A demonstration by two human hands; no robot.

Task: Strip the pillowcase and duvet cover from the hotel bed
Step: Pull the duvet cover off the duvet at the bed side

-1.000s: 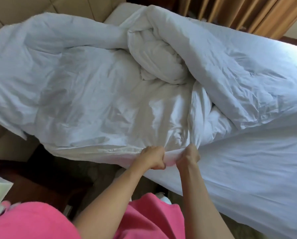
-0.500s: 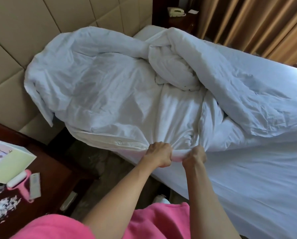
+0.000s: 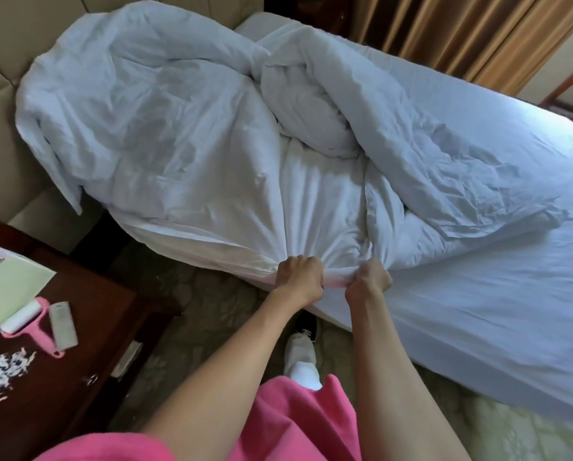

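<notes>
Duvet cover (image 3: 185, 154) got dragged closer to bed's edge; left hand (image 3: 300, 275) & right hand (image 3: 369, 280) both clenched on its hem, so stripping's prob underway.

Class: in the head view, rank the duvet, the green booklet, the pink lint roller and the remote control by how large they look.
1. duvet
2. green booklet
3. pink lint roller and remote control: look alike, so unranked.
</notes>
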